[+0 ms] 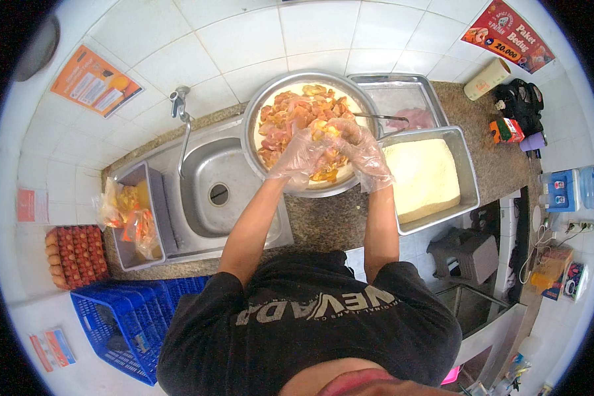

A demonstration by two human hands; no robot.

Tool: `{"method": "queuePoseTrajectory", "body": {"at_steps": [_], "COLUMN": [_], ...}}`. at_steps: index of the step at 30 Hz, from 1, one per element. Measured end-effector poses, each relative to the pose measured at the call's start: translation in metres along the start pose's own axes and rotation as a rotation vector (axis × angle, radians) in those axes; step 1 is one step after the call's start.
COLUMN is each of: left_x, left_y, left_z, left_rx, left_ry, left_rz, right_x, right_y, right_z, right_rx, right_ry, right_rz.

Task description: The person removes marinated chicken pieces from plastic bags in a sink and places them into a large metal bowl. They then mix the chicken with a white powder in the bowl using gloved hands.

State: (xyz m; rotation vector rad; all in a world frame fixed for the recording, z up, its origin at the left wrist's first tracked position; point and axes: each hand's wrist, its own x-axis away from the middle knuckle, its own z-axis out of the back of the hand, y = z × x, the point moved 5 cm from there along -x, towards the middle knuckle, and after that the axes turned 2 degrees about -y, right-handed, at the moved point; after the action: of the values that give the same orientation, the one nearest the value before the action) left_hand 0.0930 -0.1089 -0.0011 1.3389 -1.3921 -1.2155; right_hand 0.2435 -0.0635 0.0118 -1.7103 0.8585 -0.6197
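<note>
A large round metal basin (249, 143) holds many pieces of raw, yellowish marinated chicken (289, 116) lying on pale flour. Over its near half, my left hand (302, 153) and my right hand (361, 148), both in clear plastic gloves, come together around a piece of the coated meat (325, 129). Their fingertips are partly hidden by the meat and glove folds. Just right of my right hand stands a rectangular metal pan (470, 178) with pale flour (423, 173) in it. Metal tongs (383, 117) rest across the basin's right rim.
Behind the pan, a metal tray (433, 94) bears pinkish raw meat. Left of the basin are a steel sink (198, 208) with a tap (183, 109) and a grey bin (161, 222) of bagged food. Egg trays (79, 257) and a blue plastic crate (123, 317) stand at the lower left.
</note>
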Motion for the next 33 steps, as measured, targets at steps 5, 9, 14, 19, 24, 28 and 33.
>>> {"method": "queuePoseTrajectory", "body": {"at_steps": [5,9,14,19,24,28,33], "left_x": [-0.022,-0.029,-0.012,-0.011,-0.012,-0.007,-0.014], "left_y": [0.002,-0.021,-0.009,-0.053,-0.025,0.002,-0.040], "left_z": [0.017,0.026,0.006,0.026,0.028,0.020,0.032], "left_rx": [-0.774,-0.731,0.153,0.231,-0.318,-0.295,-0.566], "left_ry": [-0.006,-0.064,0.036,0.236,0.168,0.160,0.258], "left_rz": [0.000,0.277,0.358,0.224,0.058,0.103,-0.026], "right_x": [-0.003,-0.012,-0.027,-0.033,-0.029,-0.019,-0.019], "right_y": [0.009,0.030,0.062,0.070,0.044,0.022,0.045], "right_z": [-0.009,-0.001,0.019,0.001,0.007,-0.003,-0.006], "right_rx": [-0.052,-0.003,-0.194,-0.359,0.357,0.747,-0.044], "right_ry": [0.024,0.108,0.267,0.422,0.369,0.372,0.661], "right_rz": [0.044,-0.020,0.043,0.143,0.221,0.445,0.046]}}
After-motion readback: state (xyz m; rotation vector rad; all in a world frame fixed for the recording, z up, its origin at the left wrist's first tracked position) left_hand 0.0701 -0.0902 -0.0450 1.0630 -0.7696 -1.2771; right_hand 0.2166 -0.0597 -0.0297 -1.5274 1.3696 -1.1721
